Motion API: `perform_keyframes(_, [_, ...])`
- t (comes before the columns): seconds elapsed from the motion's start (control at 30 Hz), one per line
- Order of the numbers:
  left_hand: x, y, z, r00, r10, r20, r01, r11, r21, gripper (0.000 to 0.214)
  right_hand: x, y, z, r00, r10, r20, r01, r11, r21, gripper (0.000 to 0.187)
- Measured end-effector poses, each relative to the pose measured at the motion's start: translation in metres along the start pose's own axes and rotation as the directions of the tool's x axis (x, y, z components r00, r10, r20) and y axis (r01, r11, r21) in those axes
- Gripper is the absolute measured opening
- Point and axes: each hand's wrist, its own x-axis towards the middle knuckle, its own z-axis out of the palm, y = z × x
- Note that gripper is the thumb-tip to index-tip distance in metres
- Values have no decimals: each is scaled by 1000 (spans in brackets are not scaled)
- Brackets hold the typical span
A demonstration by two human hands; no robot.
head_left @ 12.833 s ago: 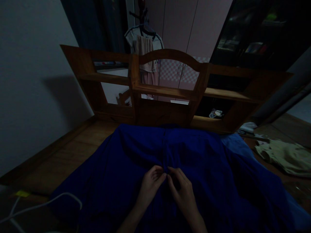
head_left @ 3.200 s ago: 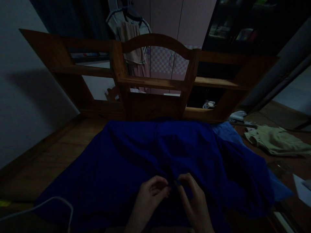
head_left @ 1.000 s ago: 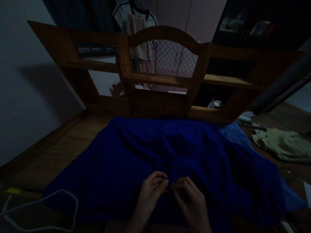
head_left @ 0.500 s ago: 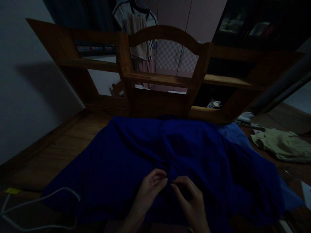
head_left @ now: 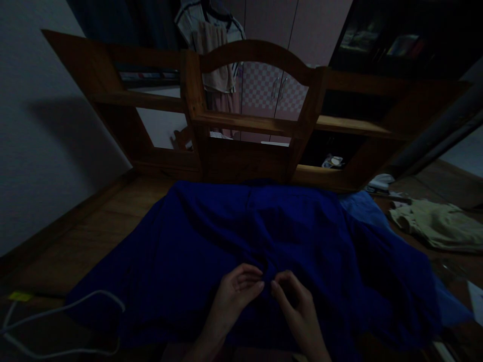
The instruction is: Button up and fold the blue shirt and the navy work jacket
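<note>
A large blue garment [head_left: 211,226] lies spread out in front of me, with folds running toward its lower middle. My left hand [head_left: 238,294] is closed, thumb and fingertips pinching the cloth there. Just to its right, my right hand [head_left: 298,301] also has thumb and forefinger pressed together on the fabric. A small gap separates the two sets of fingertips, where the cloth rises in a little fold. It is too dark to make out any button or seam between them.
The wooden tabletop [head_left: 101,221] runs under the garment to a shelf rack [head_left: 245,120] at the back. A white cable [head_left: 71,307] loops at the lower left. Pale folded clothes [head_left: 437,223] lie at right, and lighter blue cloth [head_left: 364,206] shows beneath the garment.
Both hands have shifted slightly to the right. The right thumb and forefinger have closed together on the cloth; the garment otherwise lies as before.
</note>
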Motion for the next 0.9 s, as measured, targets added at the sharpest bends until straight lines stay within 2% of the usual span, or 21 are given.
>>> perform_keyframes(0.27, [-1,2,1,1000,21,12,-21,1000,-8,32,-1,-13,-2,992,-47,121,47,999,-1,25])
perform_keyframes(0.9, [-3,6,4,999,35,29,-36,998,46,30,-1,-4,-2,996,-32,89,40,995,-93,24])
